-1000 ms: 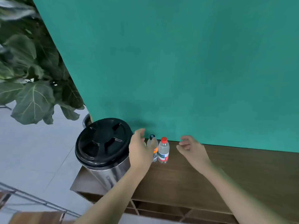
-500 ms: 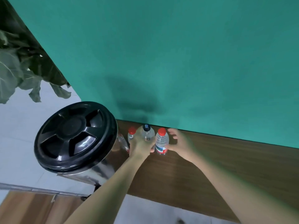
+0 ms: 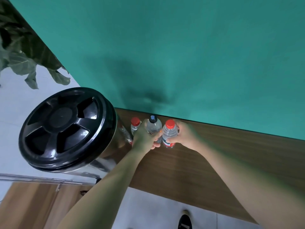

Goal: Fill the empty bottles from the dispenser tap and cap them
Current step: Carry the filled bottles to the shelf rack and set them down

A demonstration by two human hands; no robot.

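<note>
Three small clear plastic bottles stand together on the wooden counter point(image 3: 214, 156), close to the green backdrop point(image 3: 181, 47) and just right of the dispenser point(image 3: 66, 129). The dispenser is a steel drum with a black ribbed lid; the lid is on, so what it holds cannot be seen, and its tap does not show clearly from this angle.

The left hand point(image 3: 144, 138) wraps around the middle bottle point(image 3: 154, 128), fingers curled on its body. That bottle has a dark cap and an orange label, mostly hidden by the hand. The right hand point(image 3: 184, 134) grips the right bottle point(image 3: 168, 134) from its far side, fingers closed around it; this one has a red cap and a red-and-white label. The two held bottles are touching or nearly so.

The third bottle point(image 3: 135, 124), red-capped, stands untouched between the left hand and the dispenser wall, and its reflection shows in the steel.

All three are capped. The clear walls show no plain water line, so I cannot tell how full they are.

A leafy plant point(image 3: 21, 63) stands at upper left over the pale floor, and a dark shoe point(image 3: 184, 220) shows below the counter edge.
</note>
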